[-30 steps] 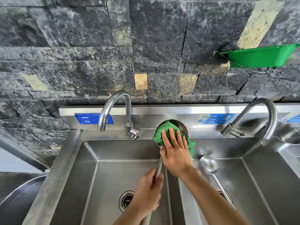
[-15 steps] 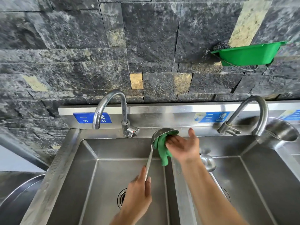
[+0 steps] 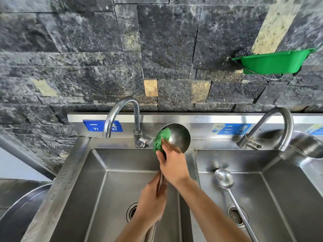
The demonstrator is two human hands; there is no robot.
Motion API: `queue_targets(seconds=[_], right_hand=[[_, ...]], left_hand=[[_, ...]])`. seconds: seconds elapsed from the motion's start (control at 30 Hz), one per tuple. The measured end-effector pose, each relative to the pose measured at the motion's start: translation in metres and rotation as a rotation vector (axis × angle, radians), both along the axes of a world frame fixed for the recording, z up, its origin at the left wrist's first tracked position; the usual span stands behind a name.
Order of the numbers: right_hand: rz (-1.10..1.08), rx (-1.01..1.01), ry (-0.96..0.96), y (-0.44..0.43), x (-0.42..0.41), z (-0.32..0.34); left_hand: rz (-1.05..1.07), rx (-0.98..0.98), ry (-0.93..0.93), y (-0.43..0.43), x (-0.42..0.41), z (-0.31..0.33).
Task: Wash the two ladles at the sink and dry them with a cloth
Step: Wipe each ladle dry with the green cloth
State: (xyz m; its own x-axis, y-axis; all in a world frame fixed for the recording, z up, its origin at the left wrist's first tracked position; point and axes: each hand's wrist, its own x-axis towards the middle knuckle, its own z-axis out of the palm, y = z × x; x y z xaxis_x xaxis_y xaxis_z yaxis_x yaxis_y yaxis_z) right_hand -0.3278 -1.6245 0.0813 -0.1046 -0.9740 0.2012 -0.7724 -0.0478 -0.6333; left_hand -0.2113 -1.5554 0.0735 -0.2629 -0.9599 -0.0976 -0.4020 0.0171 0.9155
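A large steel ladle (image 3: 178,137) stands upright over the divider between the two basins, its bowl facing me. My left hand (image 3: 150,201) grips its handle low down. My right hand (image 3: 172,163) presses a green cloth (image 3: 161,139) against the left side of the bowl; its fingers are blurred. A second, smaller ladle (image 3: 224,179) lies in the right basin, bowl up, with its handle running toward the near right over the drain.
The double steel sink (image 3: 97,159) has a tap (image 3: 122,116) over the left basin and another tap (image 3: 272,126) over the right. A steel vessel (image 3: 307,145) sits on the rim at far right. A green tray (image 3: 272,62) hangs on the stone wall.
The ladle bowl has turned to face me again, and my right hand with the cloth has shifted from the bowl's right edge to its left side. My left hand moved up the handle.
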Motion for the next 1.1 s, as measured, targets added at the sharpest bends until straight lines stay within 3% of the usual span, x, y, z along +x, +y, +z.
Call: queue_targets(seconds=[0.07, 0.17, 0.27, 0.33, 0.37, 0.4, 0.5, 0.53, 0.6, 0.77, 1.0, 1.1], right_hand=[[0.032, 0.100, 0.232, -0.006, -0.014, -0.009], [0.106, 0.202, 0.586, -0.013, -0.041, -0.014], [0.098, 0.269, 0.663, -0.012, -0.040, -0.017], [-0.013, 0.344, 0.493, -0.008, -0.030, -0.021], [-0.094, 0.389, 0.317, -0.005, -0.027, -0.021], [-0.183, 0.399, 0.040, -0.004, -0.025, -0.020], [-0.355, 0.379, -1.085, -0.005, -0.027, -0.015], [-0.363, 0.350, -1.359, -0.004, -0.030, -0.013], [-0.314, 0.304, -1.683, -0.003, -0.039, -0.008], [-0.289, 0.267, -2.038, 0.006, -0.067, 0.009], [-0.227, 0.168, -2.099, 0.043, -0.087, 0.026], [-0.204, 0.168, -2.052, 0.063, -0.101, 0.034]], left_hand=[[-0.038, 0.151, 0.159, 0.006, 0.004, 0.002], [-0.058, 0.230, 0.253, 0.010, 0.017, 0.001], [-0.038, 0.295, 0.345, 0.011, 0.019, 0.003], [-0.040, 0.266, 0.299, 0.009, 0.014, 0.005], [-0.053, 0.219, 0.231, 0.008, 0.011, 0.005], [-0.058, 0.151, 0.133, 0.005, 0.010, 0.003], [-0.078, -0.048, -0.084, 0.000, 0.009, 0.002], [-0.087, -0.068, -0.086, 0.000, 0.009, 0.004], [-0.100, -0.101, -0.077, -0.002, 0.008, 0.008], [-0.100, -0.132, -0.123, -0.003, 0.018, 0.006], [-0.084, -0.210, -0.118, -0.003, 0.018, 0.007], [-0.059, -0.152, -0.106, -0.005, 0.018, 0.009]])
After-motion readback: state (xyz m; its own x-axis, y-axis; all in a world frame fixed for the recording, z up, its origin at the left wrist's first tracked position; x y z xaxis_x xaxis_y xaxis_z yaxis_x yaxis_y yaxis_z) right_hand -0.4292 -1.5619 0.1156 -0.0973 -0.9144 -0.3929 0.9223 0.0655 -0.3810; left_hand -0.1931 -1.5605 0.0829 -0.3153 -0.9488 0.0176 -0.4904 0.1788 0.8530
